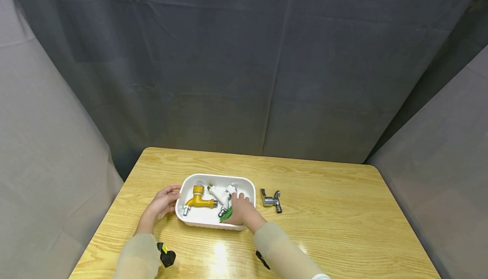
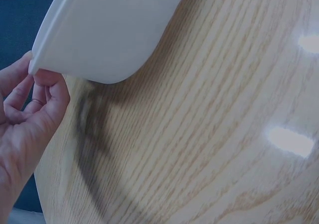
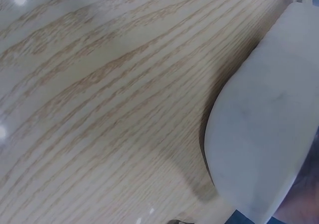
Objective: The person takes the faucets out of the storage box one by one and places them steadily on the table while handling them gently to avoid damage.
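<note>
A white plastic tub [image 1: 202, 224] stands on the wooden table. My left hand [image 1: 162, 205] pinches its left rim between thumb and fingers, as the left wrist view shows. Inside lie a yellow tap [image 1: 200, 202] with a metal spout and, right of it, a white tap [image 1: 220, 195]. My right hand [image 1: 242, 211] reaches over the front right wall into the tub, its fingers bent down round a green piece [image 1: 226, 214]. Most of that piece is hidden under the palm. In the right wrist view the tub's wall [image 3: 259, 119] covers nearly all of the hand.
A chrome tap [image 1: 270, 201] lies on the table [image 1: 343, 219] just right of the tub. A dark grey curtain [image 1: 213, 79] hangs behind the table, with lighter cloth at both sides. Black straps or devices [image 1: 166, 257] show by the wrists.
</note>
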